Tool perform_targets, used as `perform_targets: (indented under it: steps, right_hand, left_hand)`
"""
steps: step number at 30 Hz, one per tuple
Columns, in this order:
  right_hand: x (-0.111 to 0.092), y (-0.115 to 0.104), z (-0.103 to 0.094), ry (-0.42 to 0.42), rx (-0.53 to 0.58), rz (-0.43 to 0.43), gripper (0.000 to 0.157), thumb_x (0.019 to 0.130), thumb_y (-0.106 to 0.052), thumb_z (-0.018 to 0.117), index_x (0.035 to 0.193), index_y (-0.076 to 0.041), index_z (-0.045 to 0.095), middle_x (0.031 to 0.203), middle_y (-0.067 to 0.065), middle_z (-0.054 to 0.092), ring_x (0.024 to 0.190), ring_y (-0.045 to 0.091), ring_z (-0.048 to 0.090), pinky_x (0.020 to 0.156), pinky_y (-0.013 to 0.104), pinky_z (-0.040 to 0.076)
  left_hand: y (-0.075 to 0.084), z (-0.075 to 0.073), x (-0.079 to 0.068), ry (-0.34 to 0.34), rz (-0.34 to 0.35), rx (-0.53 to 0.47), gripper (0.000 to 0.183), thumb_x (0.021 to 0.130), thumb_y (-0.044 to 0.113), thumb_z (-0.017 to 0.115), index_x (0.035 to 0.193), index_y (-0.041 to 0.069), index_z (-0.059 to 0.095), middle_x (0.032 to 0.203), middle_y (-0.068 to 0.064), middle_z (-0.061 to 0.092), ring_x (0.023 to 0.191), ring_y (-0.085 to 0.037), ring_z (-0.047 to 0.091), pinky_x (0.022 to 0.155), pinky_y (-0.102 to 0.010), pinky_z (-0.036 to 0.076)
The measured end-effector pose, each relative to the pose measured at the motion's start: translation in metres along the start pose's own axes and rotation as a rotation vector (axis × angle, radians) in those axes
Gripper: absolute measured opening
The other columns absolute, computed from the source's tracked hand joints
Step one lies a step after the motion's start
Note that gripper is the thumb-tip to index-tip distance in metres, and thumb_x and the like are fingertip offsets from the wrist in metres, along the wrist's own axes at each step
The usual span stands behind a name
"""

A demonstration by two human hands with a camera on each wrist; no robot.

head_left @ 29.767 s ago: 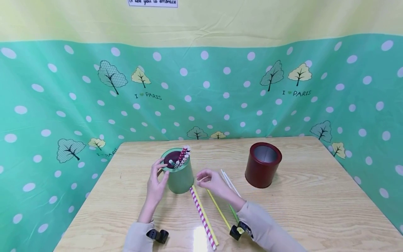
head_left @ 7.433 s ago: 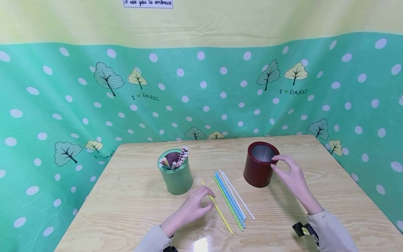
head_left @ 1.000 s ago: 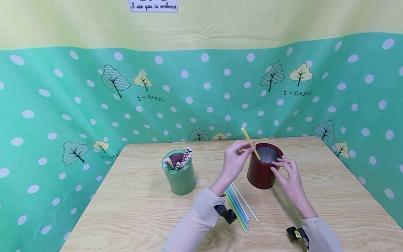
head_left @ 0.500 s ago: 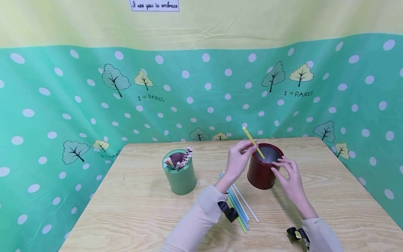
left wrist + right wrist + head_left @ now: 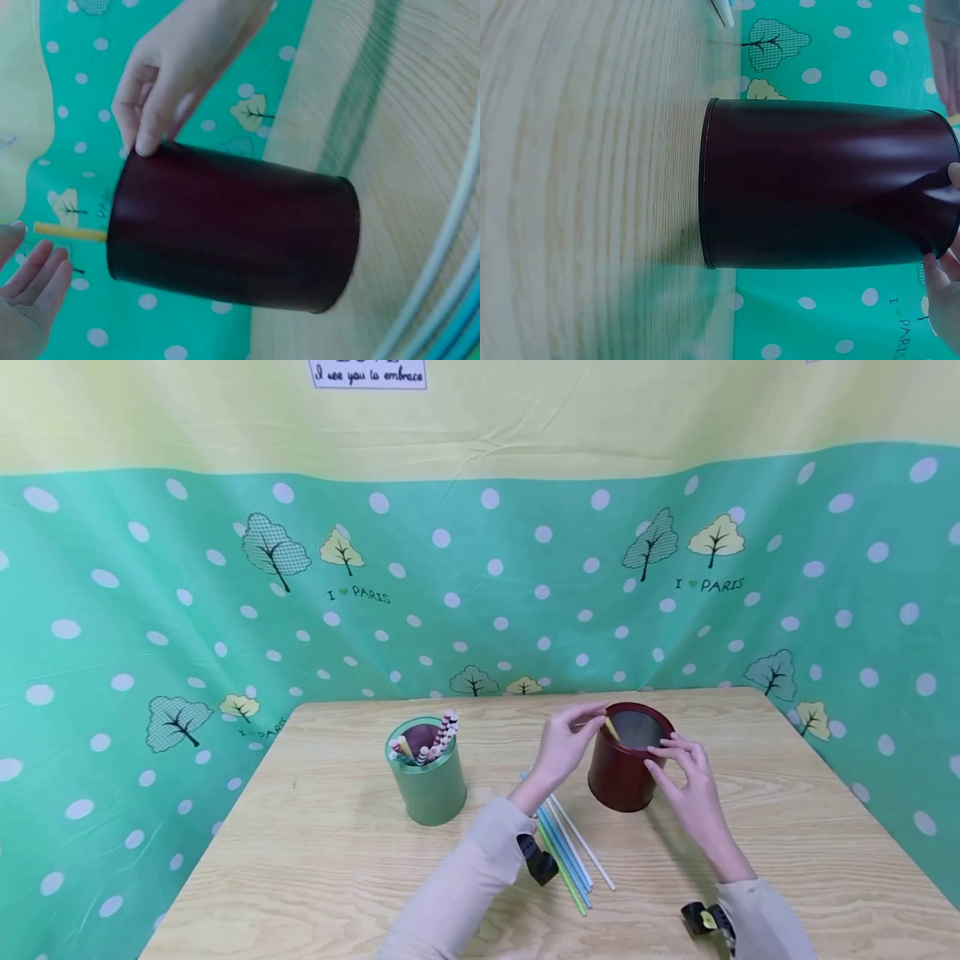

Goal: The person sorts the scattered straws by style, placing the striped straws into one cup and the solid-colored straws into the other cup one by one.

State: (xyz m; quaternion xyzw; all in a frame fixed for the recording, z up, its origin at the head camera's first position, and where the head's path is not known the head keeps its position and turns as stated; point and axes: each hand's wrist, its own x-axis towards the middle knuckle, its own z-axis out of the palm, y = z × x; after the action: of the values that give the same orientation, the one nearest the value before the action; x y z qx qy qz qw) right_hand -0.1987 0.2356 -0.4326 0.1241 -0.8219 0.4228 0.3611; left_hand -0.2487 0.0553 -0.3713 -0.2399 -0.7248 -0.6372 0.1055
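A yellow straw [image 5: 611, 727] stands slanted inside the dark red can [image 5: 621, 777], its upper end sticking out over the rim in the left wrist view. Around that end, thumb and fingers of my left hand [image 5: 564, 745] are spread apart, with a gap to the straw. My right hand [image 5: 693, 785] holds the can's rim on the near right side, thumb on the outer wall. On the table under my left wrist lie thin straws: white straws [image 5: 592, 856], blue straws [image 5: 573, 862] and a green straw [image 5: 572, 887].
A green can [image 5: 431, 793] stands at the left of the wooden table [image 5: 300, 860], with several thick striped straws [image 5: 442, 735] in it. Behind the table hangs a green and yellow curtain [image 5: 495, 577] with dots and trees.
Thick straws left the table, and the green can holds more. My left hand lifted the yellow straw from the table into the red can; it has slid down, my fingers parted. My right hand stays.
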Motion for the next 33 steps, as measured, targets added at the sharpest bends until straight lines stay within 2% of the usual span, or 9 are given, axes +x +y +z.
perform_targets:
  steps: [4,7,13,25,28,33]
  right_hand:
    - [-0.001,0.001,0.001,0.005,0.002,0.000,0.024,0.071,0.008,0.067,0.093,0.002,0.064,0.105,0.018,0.050,0.114,0.033,0.040,0.099,0.009,0.024]
    - [-0.001,0.001,0.001,0.004,0.001,0.002,0.024,0.071,0.009,0.066,0.094,0.002,0.064,0.106,0.018,0.050,0.115,0.031,0.039,0.099,0.009,0.024]
    - [-0.001,0.001,0.001,0.002,0.006,-0.004,0.024,0.071,0.009,0.066,0.094,0.002,0.064,0.105,0.018,0.050,0.114,0.034,0.039,0.099,0.009,0.024]
    - [0.000,0.001,0.001,0.010,0.000,-0.016,0.024,0.070,0.009,0.067,0.094,0.004,0.063,0.104,0.019,0.050,0.114,0.038,0.039,0.100,0.009,0.024]
    - [0.000,0.001,0.001,0.012,0.005,-0.023,0.024,0.070,0.010,0.067,0.093,0.004,0.063,0.104,0.019,0.050,0.113,0.038,0.039,0.100,0.010,0.024]
    - [0.000,0.000,0.001,0.009,0.007,-0.017,0.024,0.070,0.009,0.067,0.094,0.004,0.063,0.104,0.019,0.050,0.113,0.038,0.039,0.100,0.009,0.024]
  left_hand:
    - [0.003,-0.006,-0.008,-0.014,-0.018,-0.041,0.022,0.082,0.001,0.058,0.103,-0.008,0.060,0.099,-0.019,0.063,0.089,-0.025,0.062,0.076,-0.020,0.051]
    - [0.010,-0.012,-0.016,-0.019,-0.044,-0.040,0.022,0.082,0.001,0.058,0.102,-0.008,0.060,0.101,-0.021,0.062,0.089,-0.028,0.061,0.076,-0.022,0.052]
    - [0.006,-0.024,-0.026,-0.042,-0.095,-0.011,0.021,0.083,0.002,0.058,0.100,-0.009,0.060,0.101,-0.020,0.061,0.088,-0.029,0.061,0.074,-0.017,0.050]
    - [0.001,-0.042,-0.041,-0.217,-0.127,0.089,0.019,0.083,0.003,0.057,0.099,-0.007,0.061,0.100,-0.019,0.062,0.089,-0.030,0.059,0.072,-0.020,0.050]
    - [-0.006,-0.044,-0.043,-0.258,-0.141,0.102,0.018,0.082,0.002,0.058,0.098,-0.007,0.062,0.100,-0.019,0.062,0.088,-0.029,0.060,0.071,-0.020,0.051]
    - [-0.034,-0.046,-0.046,-0.326,-0.153,0.146,0.016,0.083,0.010,0.060,0.095,0.001,0.065,0.096,-0.009,0.063,0.084,-0.017,0.060,0.070,-0.017,0.050]
